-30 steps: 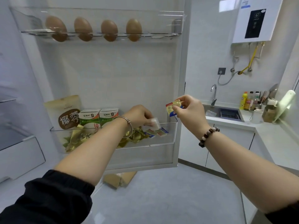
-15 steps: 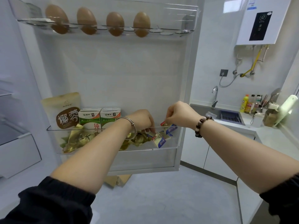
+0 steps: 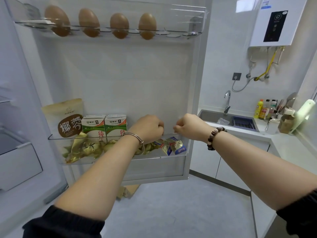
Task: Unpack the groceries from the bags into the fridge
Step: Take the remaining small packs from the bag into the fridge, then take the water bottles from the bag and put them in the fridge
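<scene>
1. Four eggs [image 3: 103, 23] sit in the upper door shelf [image 3: 171, 34].
2. In the lower door bin [image 3: 120, 159], a pouch [image 3: 64, 117] stands left of two cartons [image 3: 104, 124] (side by side).
3. Small packets [image 3: 173, 146] lie at the bin's right end.

This is a home kitchen. An open fridge door [image 3: 120, 74] holds eggs [image 3: 119, 25] and milk cartons [image 3: 104, 125]; beyond it a white worktop [image 3: 288, 143] carries a steel sink [image 3: 212, 116] with tap [image 3: 227, 102], bottles [image 3: 265, 109] at its far corner, and a wall-mounted water heater [image 3: 274, 21] above.

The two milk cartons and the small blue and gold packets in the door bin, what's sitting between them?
In the head view, gold foil-wrapped items fill the bin between the milk cartons and the blue-and-gold packets; the left hand and wrist cross in front.
</scene>
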